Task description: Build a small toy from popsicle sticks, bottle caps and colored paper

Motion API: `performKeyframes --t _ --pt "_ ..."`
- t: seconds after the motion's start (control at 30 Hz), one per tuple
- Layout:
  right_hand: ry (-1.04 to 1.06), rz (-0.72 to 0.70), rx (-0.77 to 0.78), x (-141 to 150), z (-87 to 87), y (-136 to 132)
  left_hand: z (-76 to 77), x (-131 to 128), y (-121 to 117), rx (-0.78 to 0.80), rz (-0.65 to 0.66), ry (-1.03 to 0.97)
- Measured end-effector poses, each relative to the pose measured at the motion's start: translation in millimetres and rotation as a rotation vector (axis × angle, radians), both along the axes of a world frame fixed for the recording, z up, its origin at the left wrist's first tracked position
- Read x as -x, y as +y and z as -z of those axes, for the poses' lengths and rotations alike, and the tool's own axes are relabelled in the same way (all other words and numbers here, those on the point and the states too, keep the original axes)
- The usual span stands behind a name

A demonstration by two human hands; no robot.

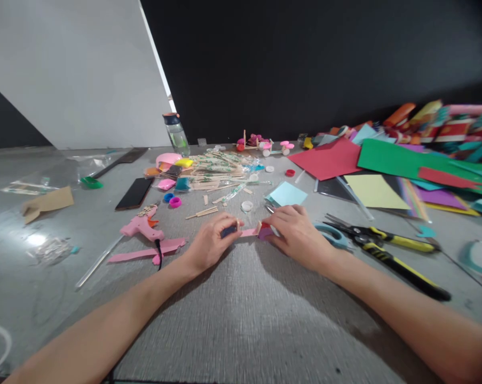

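My left hand (212,241) is closed around a small dark blue piece (228,230) with a pale edge. Opposite it, my right hand (294,232) pinches a red and purple piece (266,231), also pale along one side. A narrow pink strip (249,232) spans the gap between them; how it joins the two pieces is hidden by my fingers. Just beyond my right hand lies a light blue paper square (286,194), and blue-handled scissors (332,236) are beside that wrist. Left of my left hand are a pink glue gun (142,225) and a pink strip of paper (148,250).
Yellow-and-black pliers (401,269) lie at right, below stacked colored sheets (385,192). A heap of wooden sticks (216,168) spreads across the back, near a water bottle (176,133). A phone (134,193) and a brown cardboard piece (48,204) lie at left.
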State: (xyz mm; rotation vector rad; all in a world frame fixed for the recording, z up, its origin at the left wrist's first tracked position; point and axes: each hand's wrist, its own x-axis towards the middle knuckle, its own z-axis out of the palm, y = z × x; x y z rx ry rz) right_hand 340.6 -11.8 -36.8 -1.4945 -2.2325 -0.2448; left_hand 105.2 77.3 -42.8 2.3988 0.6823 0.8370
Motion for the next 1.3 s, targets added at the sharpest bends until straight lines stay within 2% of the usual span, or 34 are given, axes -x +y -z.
performKeyframes --t 0.2,0.3,0.37,0.4,0.47,0.53,0.73,1.0,1.3 --pt "0.076 -0.012 -0.093 -3 1.4 -2 -2.1 11 4 0.008 -0.038 0.050" --pt "0.143 -0.047 -0.182 2 -4.7 -14 -5.4 23 7 0.029 -0.065 0.099" --pt "0.167 -0.128 -0.198 11 -6.6 -25 -6.6 30 8 0.046 -0.071 0.130" --pt "0.156 -0.194 -0.175 17 -5.8 -30 -6.7 33 8 0.056 -0.065 0.145" --pt "0.057 -0.392 -0.030 30 -0.8 -37 -6.0 36 7 0.072 -0.041 0.172" --pt "-0.063 -0.483 0.086 41 6.3 -39 -4.3 37 5 0.083 -0.020 0.191" --pt "-0.015 -0.421 0.180 47 16.5 -31 2.7 35 2 0.098 -0.048 0.188" --pt "0.015 -0.438 0.204 43 16.7 -31 8.9 35 6 0.075 -0.065 0.151" --pt "-0.007 -0.424 0.237 43 14.4 -29 16.2 37 8 0.102 -0.141 0.146"
